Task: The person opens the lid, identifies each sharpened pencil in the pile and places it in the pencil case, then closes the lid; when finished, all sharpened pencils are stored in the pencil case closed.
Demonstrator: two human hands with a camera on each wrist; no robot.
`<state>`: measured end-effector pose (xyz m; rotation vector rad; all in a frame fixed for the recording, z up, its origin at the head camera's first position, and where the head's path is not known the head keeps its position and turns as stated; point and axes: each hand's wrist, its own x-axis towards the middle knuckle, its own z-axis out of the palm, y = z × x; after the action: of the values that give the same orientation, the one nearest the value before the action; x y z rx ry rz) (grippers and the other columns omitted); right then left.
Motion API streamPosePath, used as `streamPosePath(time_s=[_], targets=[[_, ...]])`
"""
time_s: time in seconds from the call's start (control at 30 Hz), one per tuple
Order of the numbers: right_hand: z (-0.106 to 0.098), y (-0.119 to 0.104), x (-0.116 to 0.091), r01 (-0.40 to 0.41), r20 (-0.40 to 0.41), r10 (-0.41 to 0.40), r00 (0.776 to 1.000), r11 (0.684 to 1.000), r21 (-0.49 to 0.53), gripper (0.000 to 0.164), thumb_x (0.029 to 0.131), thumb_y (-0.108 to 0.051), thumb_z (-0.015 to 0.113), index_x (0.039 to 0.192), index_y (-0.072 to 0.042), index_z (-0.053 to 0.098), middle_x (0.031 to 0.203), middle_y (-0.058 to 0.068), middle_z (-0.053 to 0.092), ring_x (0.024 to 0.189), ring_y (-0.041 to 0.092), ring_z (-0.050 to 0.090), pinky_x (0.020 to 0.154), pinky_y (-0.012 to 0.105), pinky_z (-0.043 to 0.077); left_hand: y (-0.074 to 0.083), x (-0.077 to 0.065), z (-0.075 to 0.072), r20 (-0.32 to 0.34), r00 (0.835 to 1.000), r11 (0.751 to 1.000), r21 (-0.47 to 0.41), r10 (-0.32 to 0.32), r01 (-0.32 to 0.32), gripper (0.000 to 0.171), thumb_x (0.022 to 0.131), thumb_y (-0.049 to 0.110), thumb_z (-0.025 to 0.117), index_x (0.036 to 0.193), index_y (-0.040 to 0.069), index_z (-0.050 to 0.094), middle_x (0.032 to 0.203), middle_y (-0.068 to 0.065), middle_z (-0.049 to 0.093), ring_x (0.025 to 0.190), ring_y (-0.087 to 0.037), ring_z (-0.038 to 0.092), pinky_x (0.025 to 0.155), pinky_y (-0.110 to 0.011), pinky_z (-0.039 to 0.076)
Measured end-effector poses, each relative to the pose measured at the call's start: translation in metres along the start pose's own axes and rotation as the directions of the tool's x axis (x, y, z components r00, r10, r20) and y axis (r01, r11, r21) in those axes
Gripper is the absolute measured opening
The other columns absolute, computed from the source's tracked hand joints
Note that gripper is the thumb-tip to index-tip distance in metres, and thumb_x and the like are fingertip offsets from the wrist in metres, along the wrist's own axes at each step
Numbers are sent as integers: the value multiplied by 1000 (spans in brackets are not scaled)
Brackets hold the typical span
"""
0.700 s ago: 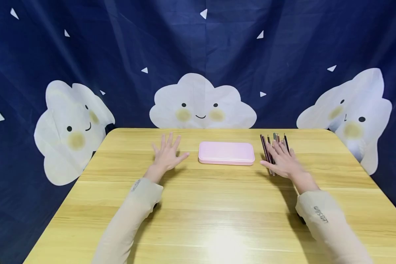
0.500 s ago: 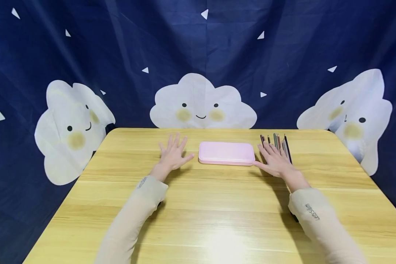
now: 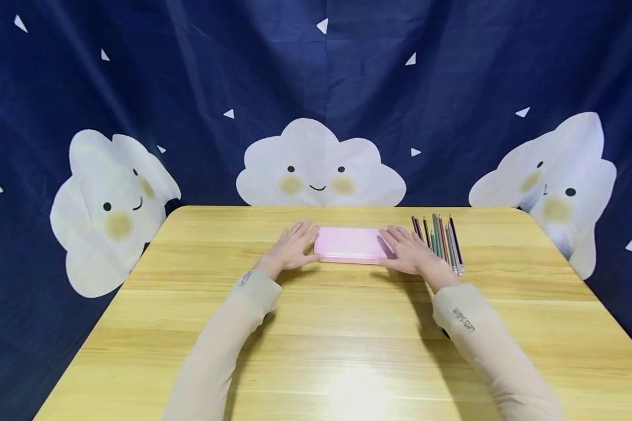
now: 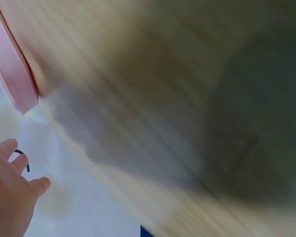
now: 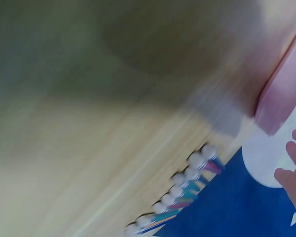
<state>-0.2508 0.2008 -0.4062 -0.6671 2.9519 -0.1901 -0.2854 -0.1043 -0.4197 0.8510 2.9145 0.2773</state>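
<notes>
A flat pink pencil case (image 3: 350,242) with rounded corners lies closed near the table's far edge, between the two hands. My left hand (image 3: 291,247) is at its left end, fingers fairly straight, with the thumb by the front corner. Over the right end is my right hand (image 3: 408,250), its extended fingers overlapping the top of the case in the head view. Both hands' fingers (image 4: 18,160) appear at the edge of their wrist views, near the ends of the case. Several pencils (image 3: 436,234) lie just right of the right hand, which partly hides them.
White eraser ends of the pencils (image 5: 168,198) line up in the right wrist view. The wooden table (image 3: 316,327) stretches toward the person, its far edge close behind the case. Beyond it hangs a dark blue curtain (image 3: 274,58) with white clouds.
Both hands have moved inward to the ends of the pencil case, the left one rightward and the right one leftward off the pencils. More of the pencils now shows.
</notes>
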Motion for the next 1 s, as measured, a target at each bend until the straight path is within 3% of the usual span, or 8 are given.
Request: streamPosePath(time_s=[0.37,0.53,0.67,0.83,1.0], targets=[[7,-22,27,92,30,-91,995,995,-33,87,84,-61,47,144,-3,23,147,24,21,134,40,19,108,57,16,-6,11,13,9,1000,997,-76,-26,27,92,78,60,57,146,10,20,149,-13,23,135,-32,22,109,-48,21],[8,-24,32,98,14,-98,995,994,-54,87,82,-61,49,143,-3,26,143,25,27,129,44,27,103,59,24,-3,14,14,39,996,991,-103,-77,80,99,71,63,63,147,16,19,146,-10,30,130,-28,30,107,-42,29],[8,-25,32,112,4,-112,994,987,-113,86,80,-63,52,140,-5,32,138,24,34,122,43,35,95,59,36,0,18,15,46,996,990,-114,-75,79,104,69,64,65,147,15,17,144,-12,33,128,-29,33,105,-43,31],[11,-24,35,195,-23,-208,978,945,-264,76,83,-61,49,131,-4,40,121,21,45,106,38,46,80,50,48,1,23,18,40,996,991,-109,-77,81,106,66,62,68,146,14,19,140,-13,37,122,-29,37,101,-44,35],[14,-23,40,239,-47,-280,959,886,-398,67,87,-57,46,124,-1,41,109,21,48,96,35,49,72,44,52,1,29,17,49,994,991,-88,-94,99,107,65,62,69,146,13,20,141,-12,37,120,-27,37,100,-43,35]])
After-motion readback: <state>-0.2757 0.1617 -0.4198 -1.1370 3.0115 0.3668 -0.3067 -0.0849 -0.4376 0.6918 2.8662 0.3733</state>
